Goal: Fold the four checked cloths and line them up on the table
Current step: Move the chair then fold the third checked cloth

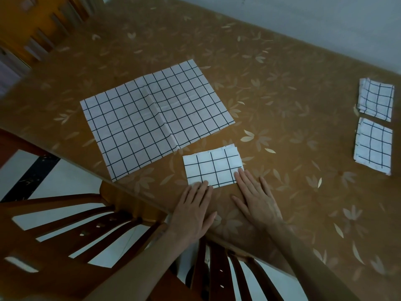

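Head view — both hands, left (193,210) and right (255,197), lie flat, fingertips touching the folded cloth (212,168).

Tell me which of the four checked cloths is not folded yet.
The large cloth left of centre lies spread flat; the other three are small folded rectangles.

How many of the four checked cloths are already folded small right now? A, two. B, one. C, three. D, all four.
C: two folded cloths lie at the right, a third sits under the fingertips of the left hand and right hand, and only the large cloth lies spread open.
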`<state>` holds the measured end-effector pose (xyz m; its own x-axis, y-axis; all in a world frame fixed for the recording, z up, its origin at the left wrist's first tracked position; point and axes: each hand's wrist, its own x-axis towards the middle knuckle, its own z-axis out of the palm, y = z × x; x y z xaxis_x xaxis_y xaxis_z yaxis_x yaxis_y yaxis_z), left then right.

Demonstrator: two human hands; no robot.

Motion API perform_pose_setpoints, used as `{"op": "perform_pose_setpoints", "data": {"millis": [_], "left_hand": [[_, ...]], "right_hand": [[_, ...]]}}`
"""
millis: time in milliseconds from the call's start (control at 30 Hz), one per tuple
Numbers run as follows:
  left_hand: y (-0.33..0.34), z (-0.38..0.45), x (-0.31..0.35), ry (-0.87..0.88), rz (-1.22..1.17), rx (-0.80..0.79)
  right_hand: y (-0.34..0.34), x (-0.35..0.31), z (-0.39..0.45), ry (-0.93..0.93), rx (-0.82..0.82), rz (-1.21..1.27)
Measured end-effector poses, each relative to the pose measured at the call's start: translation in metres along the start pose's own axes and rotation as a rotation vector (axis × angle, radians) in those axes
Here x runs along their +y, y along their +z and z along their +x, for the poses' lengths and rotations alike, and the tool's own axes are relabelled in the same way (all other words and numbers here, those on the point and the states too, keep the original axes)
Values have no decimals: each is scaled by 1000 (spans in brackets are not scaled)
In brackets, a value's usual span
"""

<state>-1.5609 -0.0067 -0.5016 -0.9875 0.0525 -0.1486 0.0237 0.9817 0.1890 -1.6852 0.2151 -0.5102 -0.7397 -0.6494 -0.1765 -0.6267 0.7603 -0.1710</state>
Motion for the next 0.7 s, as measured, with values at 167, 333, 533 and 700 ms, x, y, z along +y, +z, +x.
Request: {"op": "perform_pose_setpoints", "data": {"millis": [167,333,533,700], "left_hand": [[-12,9,4,-98,-227,12],[-31,33,12,-513,-446,249],[-65,73,13,-1238,-711,33],[-77,96,17,-1349,-885,-8]], "right_hand": [[-4,-1,1,-5,-18,30],[-17,-16,7,83,44,181],[-22,-38,33,321,246,473],[-14,-51,38,401,243,471]]}}
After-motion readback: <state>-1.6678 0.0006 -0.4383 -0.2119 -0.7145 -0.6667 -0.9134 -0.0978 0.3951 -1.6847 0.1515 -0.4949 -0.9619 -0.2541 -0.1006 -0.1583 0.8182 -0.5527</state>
